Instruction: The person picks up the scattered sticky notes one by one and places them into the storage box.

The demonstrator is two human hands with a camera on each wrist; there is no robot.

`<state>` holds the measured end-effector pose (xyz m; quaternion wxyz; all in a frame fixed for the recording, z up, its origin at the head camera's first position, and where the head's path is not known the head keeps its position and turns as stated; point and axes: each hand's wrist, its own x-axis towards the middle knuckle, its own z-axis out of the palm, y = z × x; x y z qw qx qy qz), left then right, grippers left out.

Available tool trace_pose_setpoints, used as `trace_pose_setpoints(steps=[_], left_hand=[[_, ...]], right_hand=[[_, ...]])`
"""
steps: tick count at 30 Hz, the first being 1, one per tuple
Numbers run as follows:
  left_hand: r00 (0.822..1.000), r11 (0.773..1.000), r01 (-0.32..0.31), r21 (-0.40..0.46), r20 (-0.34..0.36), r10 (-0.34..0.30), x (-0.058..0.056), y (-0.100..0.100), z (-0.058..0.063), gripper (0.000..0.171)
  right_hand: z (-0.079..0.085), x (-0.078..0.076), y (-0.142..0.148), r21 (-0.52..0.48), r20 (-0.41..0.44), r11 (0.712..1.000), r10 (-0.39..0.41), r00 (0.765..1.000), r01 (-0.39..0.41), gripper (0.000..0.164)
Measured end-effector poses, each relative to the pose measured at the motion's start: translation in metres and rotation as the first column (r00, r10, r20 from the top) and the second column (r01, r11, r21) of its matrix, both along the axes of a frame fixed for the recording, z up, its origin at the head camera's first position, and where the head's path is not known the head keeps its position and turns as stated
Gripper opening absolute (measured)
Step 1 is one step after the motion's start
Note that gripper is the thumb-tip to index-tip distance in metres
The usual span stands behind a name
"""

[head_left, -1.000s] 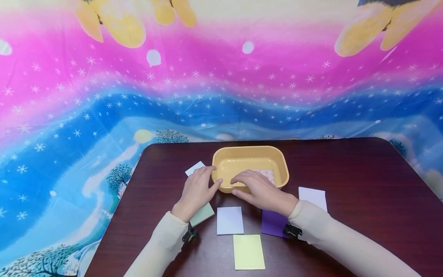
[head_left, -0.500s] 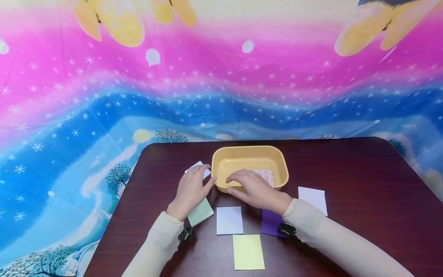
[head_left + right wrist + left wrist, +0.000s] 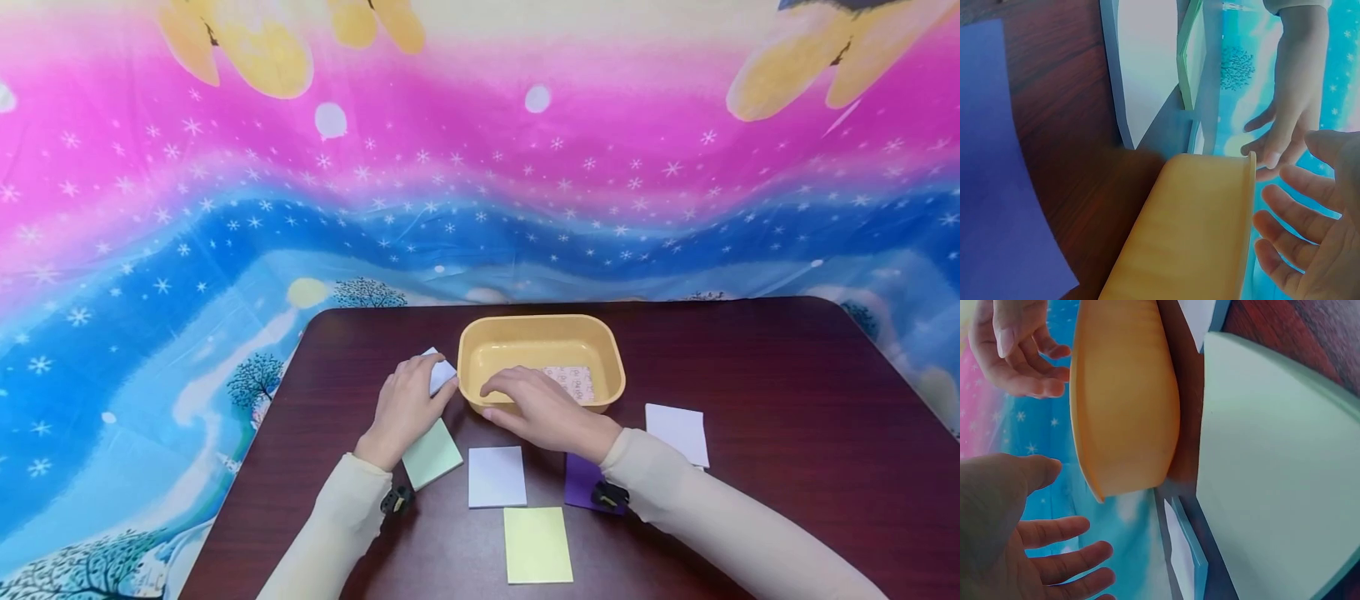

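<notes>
My left hand [image 3: 401,408] hovers with fingers apart beside a yellow basin [image 3: 467,396], overlapping a small white pad of sticky notes [image 3: 442,373] in the head view. Nothing lies between its fingers in the left wrist view. Loosely bent and holding nothing, my right hand [image 3: 551,412] hangs over the basin's front rim; its fingers show apart in the right wrist view. Inside the basin lies a pinkish patterned pad [image 3: 573,379], partly hidden by that hand. A pale green pad [image 3: 1279,462] sits just below the left hand.
On the dark wooden table [image 3: 787,375] lie a pale lavender pad [image 3: 497,477], a yellow pad [image 3: 537,546], a purple pad [image 3: 585,483] partly under the right wrist, and a white pad [image 3: 677,433] at right. A printed cloth [image 3: 480,167] hangs behind the table.
My left hand has drawn leftward from the basin's edge, uncovering more of the green pad. The right hand has slid slightly left above the basin, showing more of the patterned pad.
</notes>
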<state>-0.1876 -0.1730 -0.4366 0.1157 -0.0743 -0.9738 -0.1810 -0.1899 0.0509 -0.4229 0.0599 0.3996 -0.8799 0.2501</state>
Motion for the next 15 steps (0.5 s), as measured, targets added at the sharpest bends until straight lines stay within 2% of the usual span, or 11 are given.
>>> trace_pose_setpoints(steps=[8,15], left_hand=[[1.0,1.0,-0.017,0.004,0.004,0.017,-0.0045,-0.0062,-0.0045,0.053],[1.0,1.0,-0.017,-0.001,0.014,0.017,-0.0087,-0.0102,-0.009,0.053]], right_hand=[[0.0001,-0.0009,-0.0052,-0.007,-0.027,0.999,0.034,0.999,-0.034,0.033],[-0.0008,-0.0003,-0.0084,0.006,-0.01,0.999,0.033,0.999,-0.033,0.033]])
